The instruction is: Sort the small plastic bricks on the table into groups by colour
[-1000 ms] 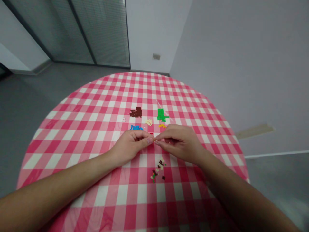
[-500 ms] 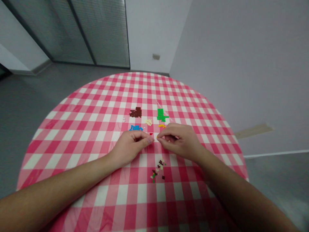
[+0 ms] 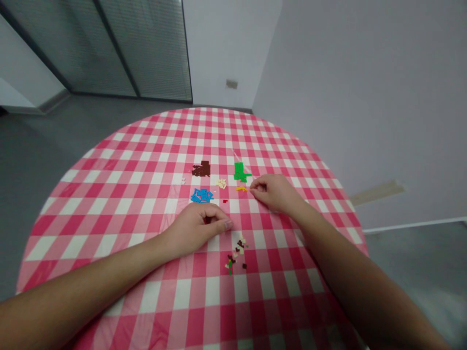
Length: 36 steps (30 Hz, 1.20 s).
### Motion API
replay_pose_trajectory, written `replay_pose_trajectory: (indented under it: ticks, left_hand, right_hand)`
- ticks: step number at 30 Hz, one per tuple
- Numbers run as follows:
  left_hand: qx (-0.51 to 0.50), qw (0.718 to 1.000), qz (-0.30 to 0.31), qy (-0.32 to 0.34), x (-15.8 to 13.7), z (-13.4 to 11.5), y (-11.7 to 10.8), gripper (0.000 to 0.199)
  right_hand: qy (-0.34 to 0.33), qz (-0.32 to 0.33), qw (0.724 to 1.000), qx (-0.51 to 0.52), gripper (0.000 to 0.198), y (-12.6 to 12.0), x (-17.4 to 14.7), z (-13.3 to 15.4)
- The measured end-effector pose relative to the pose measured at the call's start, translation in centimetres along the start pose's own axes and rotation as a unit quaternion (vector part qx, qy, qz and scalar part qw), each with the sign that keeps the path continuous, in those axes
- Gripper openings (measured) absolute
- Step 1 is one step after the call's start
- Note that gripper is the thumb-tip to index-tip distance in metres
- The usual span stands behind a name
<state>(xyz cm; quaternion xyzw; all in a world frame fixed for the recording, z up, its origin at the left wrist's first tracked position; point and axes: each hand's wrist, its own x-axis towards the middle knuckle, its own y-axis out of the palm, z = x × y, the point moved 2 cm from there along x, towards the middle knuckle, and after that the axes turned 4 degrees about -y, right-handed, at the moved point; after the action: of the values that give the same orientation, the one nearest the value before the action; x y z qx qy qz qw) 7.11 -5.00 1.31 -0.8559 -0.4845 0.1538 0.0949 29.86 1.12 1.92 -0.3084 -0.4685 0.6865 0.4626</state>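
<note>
My left hand (image 3: 199,227) rests near the table's middle, thumb and index fingertips pressed together; anything between them is too small to make out. Beyond its knuckles lies a pile of blue building bricks (image 3: 202,196). My right hand (image 3: 273,193) is closed in a pinch just right of the small yellow bricks (image 3: 242,188); what its fingertips hold, if anything, is hidden. Between the hands and a little farther off is a tiny red brick (image 3: 225,201). Nearer to me, below my left fingertips, several mixed small bricks (image 3: 240,249) lie scattered in brown, cream and green.
Dark brown bricks (image 3: 201,169), cream bricks (image 3: 221,183) and green bricks (image 3: 241,172) lie in separate groups farther back. Some tiny pale pieces (image 3: 183,181) sit left of them. A red-and-white checked cloth (image 3: 146,170) covers the round table, with a wall (image 3: 346,97) beyond its right side.
My right hand has moved away from my left fingertips, outward and farther back, to beside the yellow bricks. My left hand has drawn slightly nearer, uncovering more of the blue pile. The view has shifted a little.
</note>
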Motion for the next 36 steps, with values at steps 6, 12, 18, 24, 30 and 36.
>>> replay_pose_trajectory:
  ticks: [6, 12, 18, 24, 30, 36]
  left_hand:
    - [0.012, 1.0, 0.011, -0.006, 0.0, -0.1, 0.0, 0.023]
    - [0.024, 1.0, 0.017, 0.01, -0.1, -0.2, 0.1, 0.027]
    - [0.025, 0.999, 0.017, 0.027, -0.1, -0.2, 0.0, 0.024]
    - [0.069, 0.994, 0.037, 0.08, -0.1, -0.2, 0.1, 0.017]
    - [0.198, 0.957, 0.095, 0.191, -0.5, 0.0, 0.5, 0.024]
    - [0.268, 0.922, 0.102, 0.26, -0.6, 0.9, 1.6, 0.031]
  right_hand:
    - [0.0, -0.018, 1.0, 0.004, 0.018, -0.3, 0.0, -0.6]
    - [-0.011, -0.011, 1.0, 0.022, 0.02, -0.1, 0.0, -0.7]
    - [-0.012, -0.009, 1.0, 0.018, 0.019, 0.4, 0.2, -0.4]
    - [-0.029, -0.008, 0.999, 0.023, 0.02, 0.6, 0.3, -0.2]
    - [-0.069, -0.019, 0.997, 0.032, 0.023, 1.0, 0.3, -0.3]
    - [-0.051, -0.028, 0.998, 0.037, 0.023, 0.2, 0.0, -0.2]
